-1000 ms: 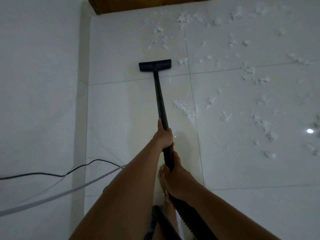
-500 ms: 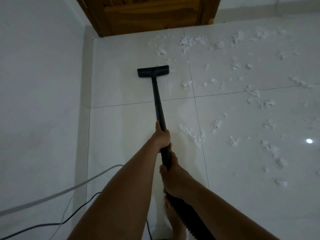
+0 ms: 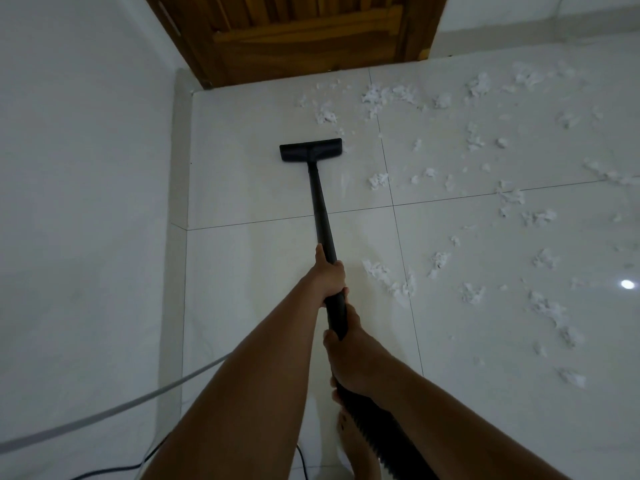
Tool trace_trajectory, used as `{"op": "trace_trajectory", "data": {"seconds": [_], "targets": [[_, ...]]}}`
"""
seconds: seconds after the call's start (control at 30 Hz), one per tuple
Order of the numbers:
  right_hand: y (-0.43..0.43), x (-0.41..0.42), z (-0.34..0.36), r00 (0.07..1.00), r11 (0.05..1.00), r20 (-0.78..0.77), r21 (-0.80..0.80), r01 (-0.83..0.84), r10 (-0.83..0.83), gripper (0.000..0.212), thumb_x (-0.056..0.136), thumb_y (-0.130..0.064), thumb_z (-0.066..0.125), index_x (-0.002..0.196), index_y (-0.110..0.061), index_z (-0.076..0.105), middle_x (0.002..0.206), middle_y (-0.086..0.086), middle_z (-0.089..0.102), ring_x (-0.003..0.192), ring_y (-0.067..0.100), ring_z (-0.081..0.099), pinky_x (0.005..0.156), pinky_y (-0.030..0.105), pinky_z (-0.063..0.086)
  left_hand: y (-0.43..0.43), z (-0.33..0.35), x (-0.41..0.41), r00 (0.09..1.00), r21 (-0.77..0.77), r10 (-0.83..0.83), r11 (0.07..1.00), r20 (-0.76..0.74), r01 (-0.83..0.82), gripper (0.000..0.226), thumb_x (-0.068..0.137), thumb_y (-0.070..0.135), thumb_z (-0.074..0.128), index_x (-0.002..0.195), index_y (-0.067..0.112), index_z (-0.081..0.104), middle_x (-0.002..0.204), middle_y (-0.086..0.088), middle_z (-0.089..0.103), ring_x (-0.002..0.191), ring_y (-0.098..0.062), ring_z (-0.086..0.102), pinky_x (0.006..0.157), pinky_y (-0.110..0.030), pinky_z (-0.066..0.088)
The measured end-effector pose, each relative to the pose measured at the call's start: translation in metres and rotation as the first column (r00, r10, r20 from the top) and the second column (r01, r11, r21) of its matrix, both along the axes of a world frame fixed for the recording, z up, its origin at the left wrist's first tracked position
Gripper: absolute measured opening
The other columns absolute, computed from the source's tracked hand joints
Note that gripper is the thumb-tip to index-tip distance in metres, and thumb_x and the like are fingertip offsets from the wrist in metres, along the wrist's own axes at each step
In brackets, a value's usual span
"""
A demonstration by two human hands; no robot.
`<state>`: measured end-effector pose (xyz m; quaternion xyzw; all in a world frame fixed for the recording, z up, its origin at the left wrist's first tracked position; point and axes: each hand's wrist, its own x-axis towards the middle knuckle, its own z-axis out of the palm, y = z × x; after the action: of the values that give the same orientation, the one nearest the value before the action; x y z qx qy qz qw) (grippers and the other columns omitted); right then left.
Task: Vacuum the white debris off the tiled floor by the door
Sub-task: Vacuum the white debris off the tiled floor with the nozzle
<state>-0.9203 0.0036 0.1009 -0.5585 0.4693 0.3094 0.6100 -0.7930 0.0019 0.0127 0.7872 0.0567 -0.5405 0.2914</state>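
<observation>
A black vacuum wand (image 3: 322, 209) runs from my hands to a flat black floor nozzle (image 3: 311, 150) resting on the pale tiled floor (image 3: 249, 271). My left hand (image 3: 329, 275) grips the wand higher up; my right hand (image 3: 349, 355) grips it lower, where the ribbed hose (image 3: 384, 441) begins. White debris (image 3: 377, 98) lies scattered ahead and right of the nozzle, with a clump (image 3: 325, 116) just beyond its right end. More white scraps (image 3: 391, 278) sit right of my hands. A wooden door (image 3: 304, 36) stands at the top.
A white wall (image 3: 86, 202) runs along the left. A grey cord (image 3: 121, 407) and a thin black cable (image 3: 114, 471) cross the floor at lower left. My bare foot (image 3: 349, 441) shows under the hose. Debris (image 3: 550, 310) covers the right-hand tiles.
The nozzle has advanced toward the door and the debris near it. My view has tilted up, showing more of the door. Both hands keep the same grip.
</observation>
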Motion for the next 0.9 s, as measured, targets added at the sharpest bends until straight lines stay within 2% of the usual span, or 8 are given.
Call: {"op": "trace_trajectory", "data": {"seconds": [0.17,0.33,0.57,0.7,0.8,0.9], "targets": [[0.001,-0.021,0.025,0.996,0.994,0.021,-0.066,-0.083,0.085,0.066,0.109,-0.034,0.035,0.160,-0.044,-0.006,0.087,0.010,0.063,0.040,0.008,0.054,0.032,0.013,0.038,0.004,0.020,-0.023,0.999,-0.005,-0.003,1.000,-0.036,0.003,0.067,0.109,0.030,0.033,0.158,0.041,-0.012,0.074,-0.008,0.058,0.057,-0.012,0.056,0.042,-0.022,0.045],[-0.017,-0.024,0.040,0.991,0.987,0.012,-0.095,-0.130,0.132,0.066,0.110,-0.032,0.035,0.161,-0.039,-0.005,0.087,0.005,0.059,0.051,0.010,0.055,0.027,0.009,0.031,-0.010,0.028,-0.027,0.997,-0.008,0.022,1.000,-0.077,-0.023,0.068,0.109,0.031,0.033,0.158,0.041,-0.014,0.078,-0.008,0.059,0.061,-0.012,0.056,0.047,-0.023,0.045],[-0.057,-0.005,0.026,0.995,0.994,0.007,-0.046,-0.103,0.104,0.068,0.109,-0.033,0.036,0.159,-0.044,-0.008,0.093,0.013,0.064,0.049,0.013,0.058,0.032,0.015,0.040,-0.048,0.010,-0.007,0.997,-0.003,0.055,0.998,-0.062,-0.055,0.069,0.108,0.030,0.035,0.158,0.043,-0.012,0.083,-0.011,0.061,0.064,-0.015,0.058,0.055,-0.028,0.051],[-0.076,0.015,0.014,0.999,0.999,-0.010,0.029,-0.032,0.032,0.068,0.108,-0.033,0.037,0.156,-0.052,-0.007,0.103,0.021,0.066,0.054,0.019,0.060,0.041,0.024,0.050,-0.068,-0.006,0.015,0.997,-0.007,0.079,0.997,-0.024,-0.080,0.069,0.107,0.030,0.036,0.157,0.045,-0.008,0.086,-0.012,0.062,0.066,-0.017,0.059,0.064,-0.034,0.058],[-0.086,0.026,0.001,1.000,0.999,-0.001,0.051,-0.011,0.011,0.065,0.108,-0.035,0.037,0.155,-0.055,-0.004,0.097,0.019,0.065,0.056,0.020,0.061,0.044,0.027,0.052,-0.078,-0.018,0.030,0.997,-0.002,0.072,0.997,0.008,-0.072,0.069,0.106,0.032,0.037,0.157,0.046,-0.007,0.092,-0.013,0.063,0.071,-0.019,0.061,0.080,-0.040,0.061],[-0.093,0.032,-0.009,1.000,0.998,0.004,0.048,-0.026,0.026,0.066,0.108,-0.036,0.036,0.155,-0.055,-0.006,0.097,0.018,0.065,0.055,0.020,0.061,0.043,0.026,0.052,-0.084,-0.027,0.037,0.997,0.000,0.070,0.998,0.020,-0.070,0.068,0.107,0.033,0.036,0.157,0.045,-0.009,0.094,-0.013,0.062,0.070,-0.019,0.060,0.078,-0.039,0.061]]}}
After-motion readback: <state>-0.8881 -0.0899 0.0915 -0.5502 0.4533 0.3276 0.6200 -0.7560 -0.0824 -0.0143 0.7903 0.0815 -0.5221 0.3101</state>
